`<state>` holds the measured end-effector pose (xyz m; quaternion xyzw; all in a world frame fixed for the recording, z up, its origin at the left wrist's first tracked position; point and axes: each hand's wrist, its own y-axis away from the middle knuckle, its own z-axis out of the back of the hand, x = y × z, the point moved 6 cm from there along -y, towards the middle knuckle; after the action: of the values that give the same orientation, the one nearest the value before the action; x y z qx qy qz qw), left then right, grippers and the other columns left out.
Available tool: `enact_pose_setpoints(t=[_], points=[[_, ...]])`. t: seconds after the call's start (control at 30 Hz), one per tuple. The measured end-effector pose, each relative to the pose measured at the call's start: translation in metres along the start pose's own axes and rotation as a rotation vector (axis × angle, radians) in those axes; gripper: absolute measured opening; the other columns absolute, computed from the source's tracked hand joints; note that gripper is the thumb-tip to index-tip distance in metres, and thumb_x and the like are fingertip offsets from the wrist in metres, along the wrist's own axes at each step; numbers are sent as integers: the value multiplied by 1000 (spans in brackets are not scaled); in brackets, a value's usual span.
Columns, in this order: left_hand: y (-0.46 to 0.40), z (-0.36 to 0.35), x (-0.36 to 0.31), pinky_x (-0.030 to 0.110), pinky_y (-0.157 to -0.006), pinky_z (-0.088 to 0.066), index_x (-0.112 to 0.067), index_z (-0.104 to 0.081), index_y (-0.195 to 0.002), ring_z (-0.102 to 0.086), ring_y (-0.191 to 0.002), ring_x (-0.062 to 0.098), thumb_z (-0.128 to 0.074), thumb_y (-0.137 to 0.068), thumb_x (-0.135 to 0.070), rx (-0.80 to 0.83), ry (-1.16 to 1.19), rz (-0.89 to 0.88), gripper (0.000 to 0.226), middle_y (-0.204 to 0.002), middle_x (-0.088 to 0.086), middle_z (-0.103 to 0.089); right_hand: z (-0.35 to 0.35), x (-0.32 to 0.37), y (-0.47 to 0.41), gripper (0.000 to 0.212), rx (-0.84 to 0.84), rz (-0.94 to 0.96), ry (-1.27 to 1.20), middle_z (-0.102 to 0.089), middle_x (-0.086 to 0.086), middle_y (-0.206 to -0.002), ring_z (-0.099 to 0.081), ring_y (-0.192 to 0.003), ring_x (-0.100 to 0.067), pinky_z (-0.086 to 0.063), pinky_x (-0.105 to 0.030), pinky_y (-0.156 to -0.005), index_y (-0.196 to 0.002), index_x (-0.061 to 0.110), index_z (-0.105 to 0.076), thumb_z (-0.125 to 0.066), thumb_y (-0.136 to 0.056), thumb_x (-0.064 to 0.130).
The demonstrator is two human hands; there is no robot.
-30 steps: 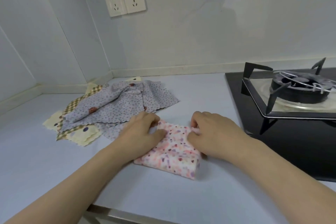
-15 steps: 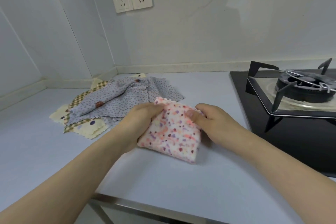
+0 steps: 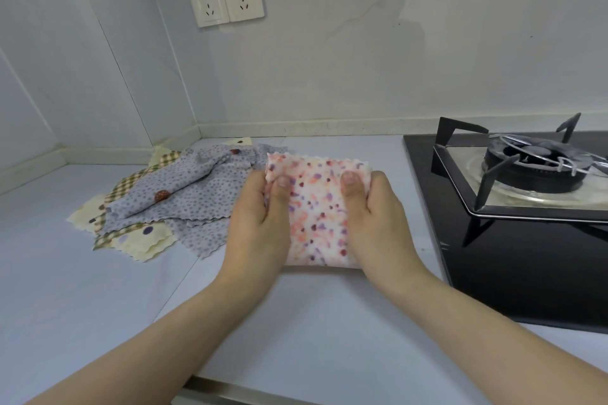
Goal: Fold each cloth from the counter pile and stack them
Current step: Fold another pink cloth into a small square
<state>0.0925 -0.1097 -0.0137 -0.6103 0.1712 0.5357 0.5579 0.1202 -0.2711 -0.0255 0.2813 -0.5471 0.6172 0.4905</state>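
Pink cloth (image 3: 317, 217), folded small, is pinched at its sides by the left hand (image 3: 260, 223) and right hand (image 3: 378, 223) just above the worktop (image 3: 296, 322), while beyond it the pile (image 3: 171, 197) lies unfolded, so most work probably remains.

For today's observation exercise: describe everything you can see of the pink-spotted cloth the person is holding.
The pink-spotted cloth is white, soft-looking fabric speckled with pink, orange, red and purple spots, with a zigzag-cut top edge. It is folded into a thick, roughly square bundle. The left hand and right hand grip its two sides, thumbs pressed on its front face. Its lower edge looks to be at the counter, right of the unfolded pile.
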Motion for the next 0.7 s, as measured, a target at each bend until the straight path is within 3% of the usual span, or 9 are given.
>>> enact_pose_setpoints(t=[0.13, 0.27, 0.33, 0.4, 0.47, 0.53, 0.7], points=[[3, -4, -1, 49, -59, -45, -7, -48, -89, -44, -64, 15, -47, -101, -34, -28, 12, -7, 30, -74, 15, -50, 5, 7, 0, 27, -37, 123, 67, -45, 8, -61, -44, -50, -3, -34, -17, -46, -78, 27, -32, -37, -100, 40], [7, -6, -7, 37, -59, -41, -8, -47, -87, -43, -64, 11, -46, -102, -25, -62, 29, -36, 23, -73, 1, -49, 8, 9, -3, 30, -81, 135, -6, -46, 8, -60, -44, -52, -1, -34, -18, -48, -74, 25, -34, -41, -100, 38], [6, -3, -5, 39, -62, -42, -18, -46, -83, -46, -67, 12, -46, -102, -27, -81, 71, -31, 21, -73, -5, -50, 5, 5, -3, 32, -63, 85, -21, -50, 8, -66, -47, -56, 0, -35, -17, -52, -75, 24, -39, -38, -99, 46], [4, 1, 0, 42, -63, -43, -22, -45, -82, -48, -70, 13, -46, -101, -32, -113, 98, -32, 21, -75, -5, -50, -5, -5, -4, 47, 58, -56, -59, -60, 4, -78, -55, -69, -1, -45, -22, -60, -82, 21, -52, -27, -95, 59], [2, 1, 3, 35, -63, -44, -18, -45, -84, -48, -69, 10, -45, -102, -33, -114, 79, -38, 23, -76, -3, -50, -16, -15, -3, 57, 167, -171, -123, -63, -2, -84, -62, -75, -16, -52, -26, -56, -87, 16, -57, -25, -94, 63], [2, -1, 4, 20, -57, -39, -18, -44, -81, -43, -61, 2, -45, -102, -30, -97, 10, -58, 25, -70, -9, -46, -14, -16, -4, 45, 138, -137, -55, -58, 0, -77, -56, -69, -15, -40, -10, -47, -80, 16, -51, -31, -99, 51], [-3, -8, 12, 18, -46, -30, -16, -37, -73, -33, -50, 3, -47, -101, -24, -47, -111, -32, 31, -60, -7, -38, -8, -10, -5, 33, 46, 48, 80, -52, 0, -67, -43, -58, -12, -32, -23, -51, -77, 15, -41, -37, -101, 36]])
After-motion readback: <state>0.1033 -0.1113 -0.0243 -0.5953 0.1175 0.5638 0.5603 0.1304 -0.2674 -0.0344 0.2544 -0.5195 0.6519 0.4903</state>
